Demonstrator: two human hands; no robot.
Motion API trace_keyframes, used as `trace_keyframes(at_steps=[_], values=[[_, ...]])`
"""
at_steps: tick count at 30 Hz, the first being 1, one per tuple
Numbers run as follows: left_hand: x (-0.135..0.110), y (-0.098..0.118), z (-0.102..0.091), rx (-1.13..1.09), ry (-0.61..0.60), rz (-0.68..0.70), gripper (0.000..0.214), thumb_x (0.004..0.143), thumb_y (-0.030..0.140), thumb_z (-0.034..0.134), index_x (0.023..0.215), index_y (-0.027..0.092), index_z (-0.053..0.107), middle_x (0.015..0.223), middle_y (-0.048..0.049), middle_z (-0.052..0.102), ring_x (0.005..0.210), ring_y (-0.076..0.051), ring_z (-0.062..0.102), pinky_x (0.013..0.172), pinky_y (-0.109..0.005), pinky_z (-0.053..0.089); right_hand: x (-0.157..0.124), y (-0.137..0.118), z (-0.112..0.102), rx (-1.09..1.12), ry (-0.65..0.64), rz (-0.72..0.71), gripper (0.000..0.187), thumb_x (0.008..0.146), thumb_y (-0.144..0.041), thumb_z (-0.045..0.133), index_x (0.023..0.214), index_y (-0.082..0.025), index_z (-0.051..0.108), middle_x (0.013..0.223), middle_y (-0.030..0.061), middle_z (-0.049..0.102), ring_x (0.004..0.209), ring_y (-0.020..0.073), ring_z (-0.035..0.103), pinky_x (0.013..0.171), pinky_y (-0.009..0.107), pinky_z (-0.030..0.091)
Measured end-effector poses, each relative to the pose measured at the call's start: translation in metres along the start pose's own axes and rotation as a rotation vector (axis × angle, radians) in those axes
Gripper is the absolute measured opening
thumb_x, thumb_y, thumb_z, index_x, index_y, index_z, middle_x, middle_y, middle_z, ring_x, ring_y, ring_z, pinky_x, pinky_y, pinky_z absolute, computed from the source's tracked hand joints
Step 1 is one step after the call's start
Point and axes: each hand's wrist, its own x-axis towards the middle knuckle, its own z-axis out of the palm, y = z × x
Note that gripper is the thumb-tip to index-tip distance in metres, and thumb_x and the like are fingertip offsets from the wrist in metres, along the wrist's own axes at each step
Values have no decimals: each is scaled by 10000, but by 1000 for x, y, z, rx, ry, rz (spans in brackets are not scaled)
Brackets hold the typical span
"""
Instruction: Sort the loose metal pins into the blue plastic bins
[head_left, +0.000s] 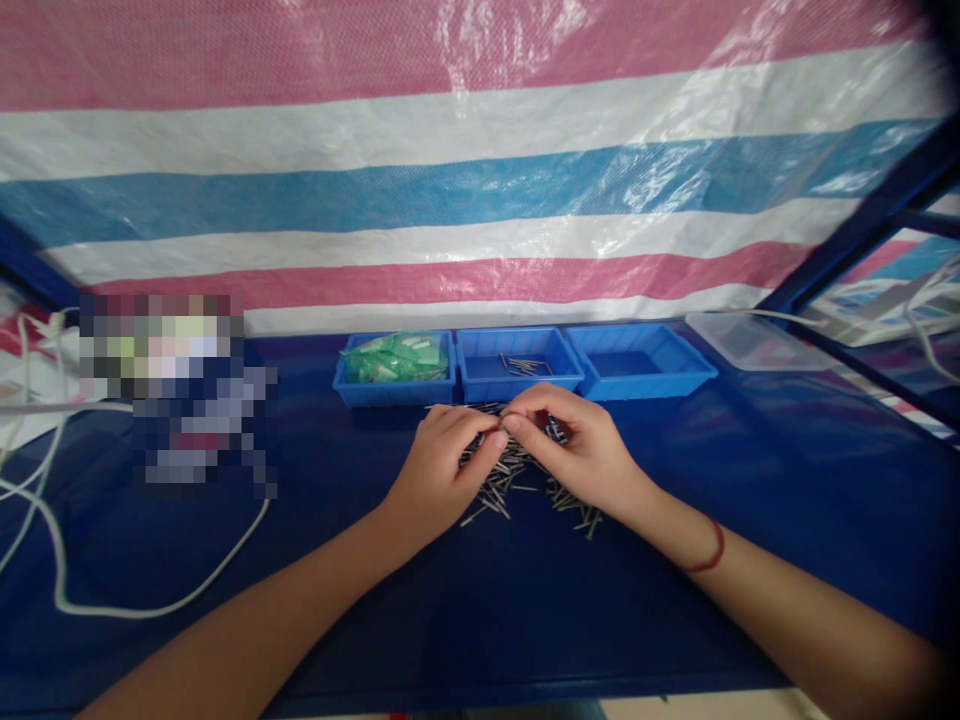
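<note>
Centrally, a loose heap of thin, silvery-grey, nail-like metal pieces (495, 487) on a dark blue, smooth tabletop (480, 620), just under and between the two hands. Left hand (441, 455): bare, palm down, fingers curled, thumb and index tips drawn close over the heap. Right hand (585, 440): bare, fingers bent, thumb and index tips brought together right beside the left's; dark red cord bracelet (718, 550) at the wrist. Cannot tell whether either pinch has a metal piece in it; fingertips too small and overlapped.

Behind the heap, a row of three shallow rectangular trays in bright blue plastic. Left tray (394, 394): a translucent green plastic bag (397, 358). Middle tray (517, 386): a few similar metal pieces (525, 366), lying flat. Right tray (649, 386) next along; near it, a clear, flat plastic sheet or lid (757, 342). White cable (124, 611) loops on the far left.
</note>
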Motion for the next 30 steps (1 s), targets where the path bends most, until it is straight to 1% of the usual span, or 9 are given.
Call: trace_keyframes(at_steps=[6, 11, 17, 20, 23, 24, 26, 28, 30], values=[[0, -2, 0, 44, 4, 3, 147, 923, 267, 484, 892, 187, 604, 877, -33, 664, 846, -172, 557, 785, -310, 419, 0, -1, 0, -39, -18, -25, 111, 864, -289, 573, 814, -199, 614, 784, 30, 630, 695, 145, 568, 635, 293, 468], [1, -3, -1, 106, -3, 6, 125, 891, 298, 542, 848, 195, 598, 846, -18, 656, 831, -169, 558, 753, -298, 416, 1, -1, -1, -43, -55, -95, 75, 856, -243, 560, 830, -208, 621, 831, 39, 652, 767, 160, 598, 687, 312, 487], [2, -4, -5, 104, 92, -7, 77, 868, 251, 565, 817, 193, 565, 812, -7, 620, 803, -155, 562, 745, -281, 418, 3, 1, -4, -125, -45, -149, 79, 850, -208, 556, 882, -204, 629, 839, 37, 618, 772, 156, 587, 693, 308, 488], [2, -5, -5, 107, 95, 1, 75, 871, 251, 555, 912, 191, 573, 845, -16, 618, 842, -165, 565, 786, -298, 424, 3, 6, -4, -220, -41, -215, 115, 876, -216, 537, 922, -192, 639, 900, 62, 615, 837, 169, 596, 752, 326, 493], [0, -4, -3, 136, 84, -1, 344, 848, 276, 584, 1172, 187, 508, 988, -49, 615, 936, -193, 552, 853, -341, 421, 6, 15, -7, -361, 27, -213, 159, 901, -240, 512, 958, -193, 653, 937, 77, 620, 911, 197, 592, 803, 360, 484], [0, -3, -2, 151, 72, 0, 420, 845, 286, 587, 1235, 185, 470, 1038, -61, 608, 966, -201, 544, 872, -354, 415, 7, 19, -9, -420, 70, -194, 170, 905, -253, 510, 961, -194, 659, 940, 80, 624, 922, 208, 589, 807, 373, 478], [-2, 0, -1, 189, 16, 24, 430, 850, 309, 579, 1253, 196, 477, 1097, -70, 602, 1013, -215, 527, 889, -371, 396, 10, 28, -14, -557, 165, -142, 191, 906, -281, 511, 948, -191, 673, 936, 84, 630, 903, 225, 588, 790, 394, 461], [-4, 6, 0, 242, -84, 76, 330, 855, 338, 577, 1166, 227, 568, 1101, -59, 610, 1035, -225, 514, 875, -376, 373, 13, 37, -19, -709, 237, -77, 215, 904, -310, 513, 933, -188, 688, 925, 91, 628, 857, 236, 582, 744, 398, 439], [-8, 13, 1, 294, -192, 155, 269, 854, 381, 581, 1090, 262, 631, 1100, -48, 615, 1032, -233, 504, 839, -376, 350, 15, 43, -22, -835, 261, -22, 243, 901, -345, 516, 944, -187, 696, 920, 102, 618, 834, 248, 570, 702, 391, 415]])
